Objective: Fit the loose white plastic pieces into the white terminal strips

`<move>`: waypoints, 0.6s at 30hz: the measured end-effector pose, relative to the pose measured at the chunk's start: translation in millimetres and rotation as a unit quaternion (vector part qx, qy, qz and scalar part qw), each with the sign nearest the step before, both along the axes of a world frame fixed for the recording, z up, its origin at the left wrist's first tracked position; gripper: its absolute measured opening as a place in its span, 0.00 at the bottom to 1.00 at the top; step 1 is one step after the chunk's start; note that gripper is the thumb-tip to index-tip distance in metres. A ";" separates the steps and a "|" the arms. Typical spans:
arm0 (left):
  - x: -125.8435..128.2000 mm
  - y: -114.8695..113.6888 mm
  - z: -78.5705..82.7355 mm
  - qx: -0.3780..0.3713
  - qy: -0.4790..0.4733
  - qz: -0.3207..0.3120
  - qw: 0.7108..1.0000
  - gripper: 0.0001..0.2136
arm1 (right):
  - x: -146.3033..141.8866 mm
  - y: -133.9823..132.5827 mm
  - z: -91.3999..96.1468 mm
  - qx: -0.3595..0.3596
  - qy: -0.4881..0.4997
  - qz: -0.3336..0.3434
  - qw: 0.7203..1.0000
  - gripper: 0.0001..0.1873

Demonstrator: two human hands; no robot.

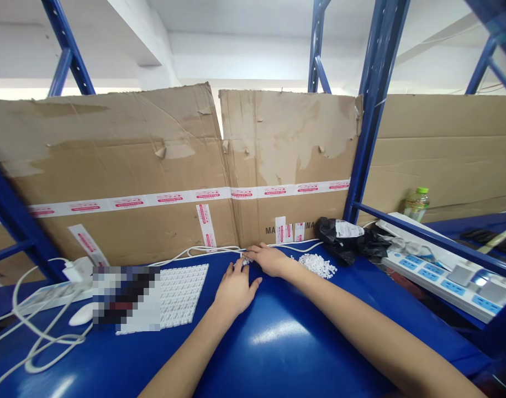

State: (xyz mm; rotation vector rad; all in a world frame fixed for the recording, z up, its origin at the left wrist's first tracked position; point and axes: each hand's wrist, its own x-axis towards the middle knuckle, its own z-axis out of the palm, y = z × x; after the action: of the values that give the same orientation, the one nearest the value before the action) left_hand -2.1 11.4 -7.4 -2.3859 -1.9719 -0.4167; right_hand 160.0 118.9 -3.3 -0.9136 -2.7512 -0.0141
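My left hand (235, 290) rests palm down on the blue tabletop (278, 354), its fingertips at a small cluster of white plastic parts (245, 260). My right hand (267, 260) reaches in from the right, with its fingers over the same cluster. Whether either hand grips those parts is hidden by the fingers. To the right lies a loose pile of small white parts (317, 265). A white gridded sheet of moulded parts (180, 293) lies left of my left hand, partly covered by a pixelated patch (126, 296).
Taped cardboard sheets (286, 149) stand behind the table, inside a blue steel rack (375, 99). A black plastic bag (344, 240) and a green-capped bottle (416, 204) sit back right. A power strip (443, 271) lies right; white cables (41, 326) and a white mouse (81, 314) lie left.
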 end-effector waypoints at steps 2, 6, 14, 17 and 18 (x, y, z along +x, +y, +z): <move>-5.3 -1.9 -0.4 -0.007 -0.004 -0.004 1.000 0.27 | -5.5 -1.0 0.7 0.001 -0.013 -0.002 1.000 0.36; -16.2 -0.2 -1.0 0.009 -0.028 -0.021 0.999 0.25 | -12.3 -1.9 3.1 -0.003 -0.035 -0.011 0.999 0.36; -35.1 20.4 -9.2 0.057 -0.098 -0.046 0.993 0.21 | -8.2 -6.1 7.4 -0.002 -0.035 -0.013 0.999 0.32; -35.1 28.7 -14.7 0.061 -0.115 -0.067 0.989 0.21 | -2.0 -6.1 8.0 -0.006 -0.029 -0.009 1.000 0.33; -34.2 30.8 -16.4 0.062 -0.121 -0.074 0.988 0.21 | 0.8 -5.9 7.8 -0.008 -0.026 -0.010 1.000 0.34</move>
State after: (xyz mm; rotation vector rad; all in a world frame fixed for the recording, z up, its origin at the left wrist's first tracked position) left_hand -36.3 42.1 -23.8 -2.5134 -1.7926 -0.8464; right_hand 160.8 113.0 4.5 -0.9572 -2.7948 -0.0189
